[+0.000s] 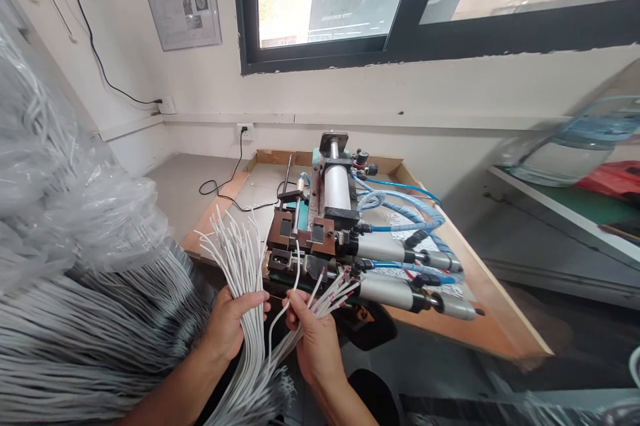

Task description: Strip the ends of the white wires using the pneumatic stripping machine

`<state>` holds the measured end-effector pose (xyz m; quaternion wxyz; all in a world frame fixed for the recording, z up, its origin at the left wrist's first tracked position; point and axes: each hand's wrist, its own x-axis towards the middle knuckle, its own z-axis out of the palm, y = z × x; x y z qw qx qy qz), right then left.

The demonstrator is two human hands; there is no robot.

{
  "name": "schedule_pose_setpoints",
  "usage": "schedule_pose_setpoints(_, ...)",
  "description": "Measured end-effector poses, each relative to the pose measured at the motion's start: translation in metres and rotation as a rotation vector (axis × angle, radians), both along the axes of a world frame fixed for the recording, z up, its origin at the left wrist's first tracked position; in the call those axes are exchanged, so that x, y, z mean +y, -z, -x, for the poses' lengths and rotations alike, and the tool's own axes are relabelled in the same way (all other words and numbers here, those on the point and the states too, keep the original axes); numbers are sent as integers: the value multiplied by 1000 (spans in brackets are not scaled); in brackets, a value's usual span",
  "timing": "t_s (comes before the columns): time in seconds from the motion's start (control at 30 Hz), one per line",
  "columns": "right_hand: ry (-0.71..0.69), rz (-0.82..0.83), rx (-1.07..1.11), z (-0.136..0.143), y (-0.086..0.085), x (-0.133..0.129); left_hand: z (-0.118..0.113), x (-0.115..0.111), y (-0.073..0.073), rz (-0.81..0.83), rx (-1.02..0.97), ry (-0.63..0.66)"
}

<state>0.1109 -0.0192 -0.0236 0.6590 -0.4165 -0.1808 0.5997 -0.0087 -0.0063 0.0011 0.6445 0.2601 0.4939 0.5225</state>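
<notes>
My left hand (233, 316) is closed around a thick bundle of white cables (253, 326), whose loose ends fan out above it. Just to its right, my right hand (313, 333) pinches a single white cable (298, 273) between thumb and finger. That cable's tip points up into the jaws of a pneumatic wire-stripping machine (320, 233). A second, smaller bunch of cables with reddish cores at their ends (335, 293) passes through the same right hand and sticks out to the right. Whether the tip touches the jaws I cannot tell.
The machine stands in a shallow wooden tray (495, 299), with blue air hoses (415, 213) at its right and white scraps around it. Plastic-wrapped cable bundles (85, 319) are piled at left. A shelf (565, 203) on the right holds a large water bottle (565, 146).
</notes>
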Motion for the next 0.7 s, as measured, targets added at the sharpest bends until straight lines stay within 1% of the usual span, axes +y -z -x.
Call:
schedule_pose_setpoints(0.13,-26,31,3,0,2,4,1,-1,-1,11,-1,-3)
schedule_pose_setpoints(0.3,-59,102,41,-3,-1,10,0,-1,-3,11,-20,-12)
schedule_pose_setpoints(0.5,-106,143,62,-5,-5,13,-1,-2,-1,-53,17,3)
schedule_pose_setpoints(0.6,-235,130,70,-4,-8,11,-3,-4,2,-93,19,22)
schedule_pose_setpoints(0.67,-345,63,52,-3,-8,8,-4,-6,2,-129,16,66)
schedule_pose_setpoints(0.7,-374,20,29,-2,-8,7,-5,-6,2,-155,15,97)
